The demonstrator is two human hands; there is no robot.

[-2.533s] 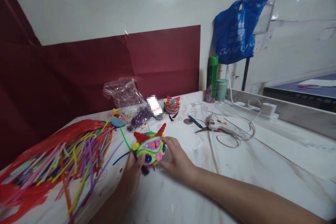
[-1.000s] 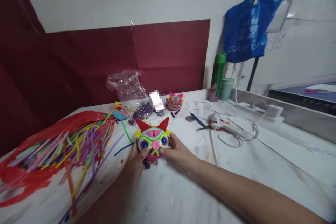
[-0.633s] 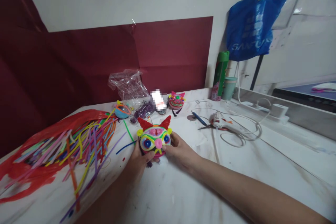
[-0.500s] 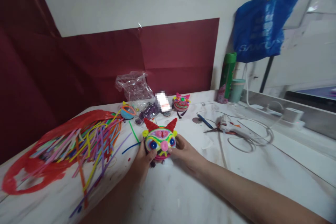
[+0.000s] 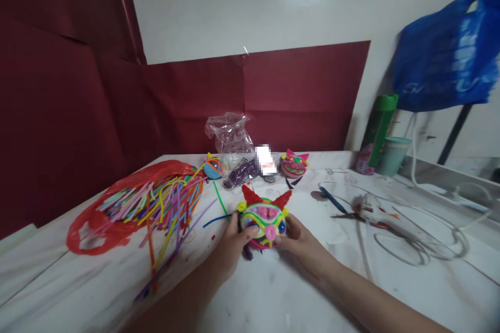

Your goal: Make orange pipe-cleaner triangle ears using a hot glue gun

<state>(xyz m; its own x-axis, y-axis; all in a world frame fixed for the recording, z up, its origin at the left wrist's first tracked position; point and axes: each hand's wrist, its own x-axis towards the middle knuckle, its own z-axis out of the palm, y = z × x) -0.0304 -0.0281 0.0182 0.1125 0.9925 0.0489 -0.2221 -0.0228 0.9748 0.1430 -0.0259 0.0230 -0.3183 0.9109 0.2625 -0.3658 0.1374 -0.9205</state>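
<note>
A round, colourful animal head (image 5: 265,218) with two red pointed horns, blue eyes and a pink nose is held upright between my hands, at or just above the white table (image 5: 312,291). My left hand (image 5: 232,244) grips its left side, the thumb over the eye on that side. My right hand (image 5: 304,244) holds the lower right side, with the thumb near the nose. Dark tassels hang by its lower left edge. Close to my left hand lie a green pipe cleaner (image 5: 220,199) and a dark blue one (image 5: 216,220).
Many pipe cleaners lie on a red plastic bag (image 5: 84,229) at left. Behind are a blue ball (image 5: 213,168), clear plastic (image 5: 230,135) and a second colourful head (image 5: 295,165). A blue pen (image 5: 333,199), scissors (image 5: 347,216) and a corded glue gun (image 5: 375,213) lie right.
The whole scene has shifted right in view as the camera turned left. My left thumb now lies further up, over the eye; both hands still hold the head.
</note>
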